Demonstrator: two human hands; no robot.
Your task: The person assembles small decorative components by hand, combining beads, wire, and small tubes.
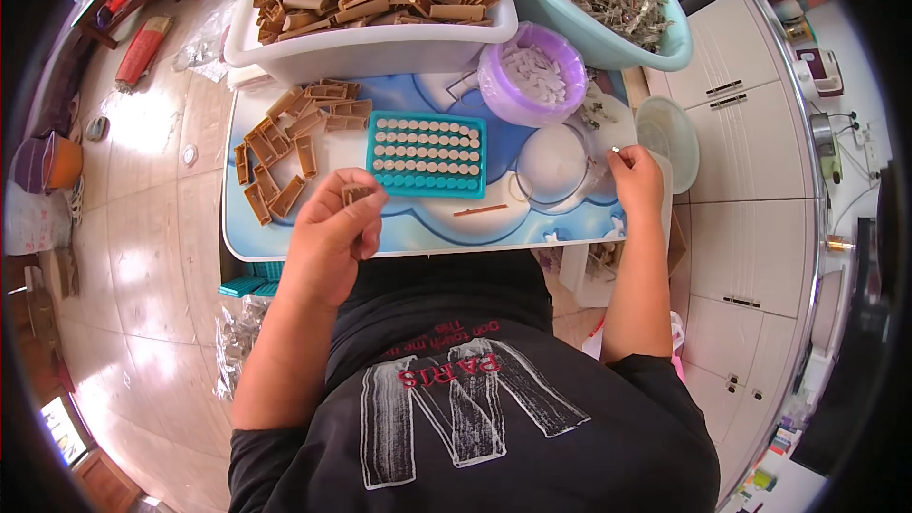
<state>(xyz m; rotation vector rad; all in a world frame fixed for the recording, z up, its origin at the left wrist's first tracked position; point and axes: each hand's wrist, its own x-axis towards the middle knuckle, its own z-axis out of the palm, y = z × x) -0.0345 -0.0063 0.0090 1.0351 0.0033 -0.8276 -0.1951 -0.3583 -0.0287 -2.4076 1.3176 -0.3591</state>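
Note:
My left hand (339,218) is closed around a small brown plastic shell (357,194), held above the table's front edge. At the right side of the table, my right hand (636,180) pinches a tiny shiny piece (616,149) between thumb and fingertips; its kind is too small to tell. Between the hands lies a teal tray (427,190) with rows of pale round discs (427,153); its nearest row shows bare teal. A clear round dish (554,166) sits just left of my right hand. Several brown shells (270,141) are spread left of the tray.
A white tub (380,59) heaped with brown shells stands behind the tray. Beside it are a purple bowl (501,100) of small white pieces and a light blue basin (579,43) of shiny clippings. A thin brown stick (481,210) lies on the blue patterned table (399,239).

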